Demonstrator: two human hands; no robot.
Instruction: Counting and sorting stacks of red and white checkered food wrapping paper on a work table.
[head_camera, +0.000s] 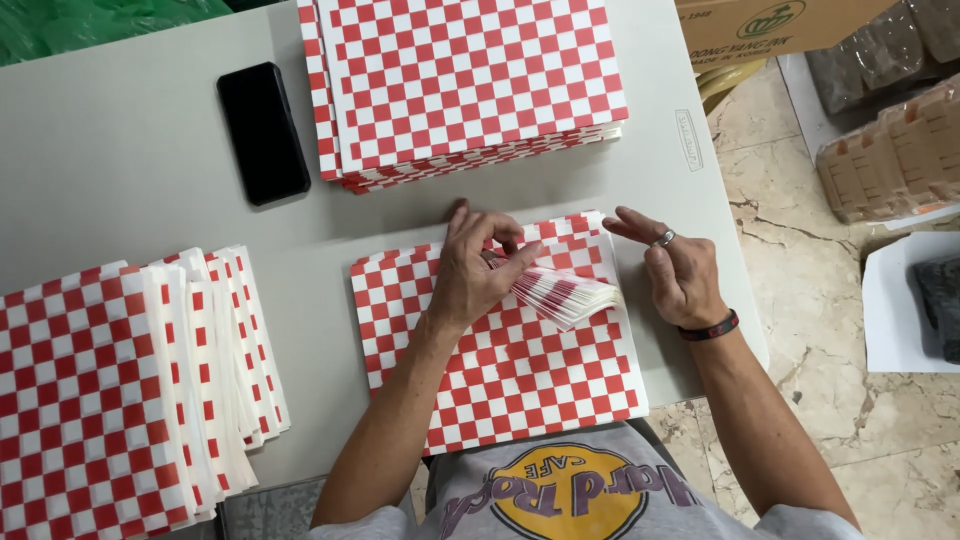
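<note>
Left hand pinches a fanned sheaf of checked paper sheets lifted off the stack beneath it; right hand hovers loose, holding nothing. Sheets look thin, light, floppy, best taken by a corner. Bench edge lies just right; phone well beyond the left hand.

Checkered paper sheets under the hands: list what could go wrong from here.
1. The left hand pinches up a fanned bundle of edges on the middle stack; it may pick up several sheets at once, or crease them.
2. That stack's near edge overhangs the table, so a tug might slide sheets off.
3. The fanned stack at left is splayed and could mix or spill if bumped.
</note>
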